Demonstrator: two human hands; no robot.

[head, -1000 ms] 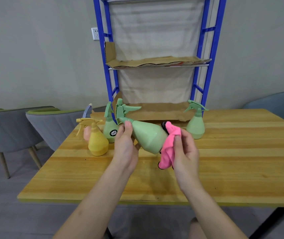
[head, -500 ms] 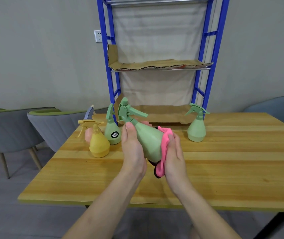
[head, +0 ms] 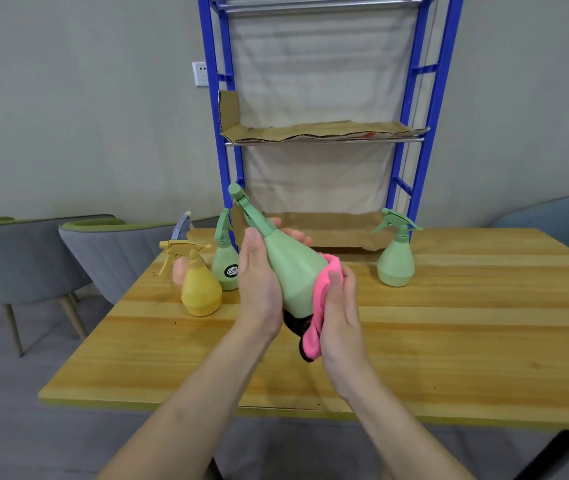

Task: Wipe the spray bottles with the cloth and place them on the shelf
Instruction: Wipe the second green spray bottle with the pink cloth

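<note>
Tipped more upright, smooth pear-shaped green bottle (head: 293,271) presses soft pink cloth (head: 323,289).

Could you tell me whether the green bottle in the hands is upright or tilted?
Tilted: the green bottle leans with its nozzle up-left, base down-right.

Pale planked wooden tabletop (head: 449,341) with a yellowish front edge. Upright on its far left part: a yellow spray bottle (head: 200,294). Just behind it, largely hidden, a pink spray bottle (head: 178,271) with a grey-blue trigger. Just beside, to the right, a labelled green spray bottle (head: 225,268). Upright near the far edge on the right, well apart from those three: a plain green spray bottle (head: 396,263). Behind the tabletop, a blue-framed shelf rack (head: 423,68). On its middle shelf, a brown cardboard sheet (head: 310,131), left flap turned up. On the lower shelf, about level with the tabletop, another cardboard liner (head: 328,230).
</note>
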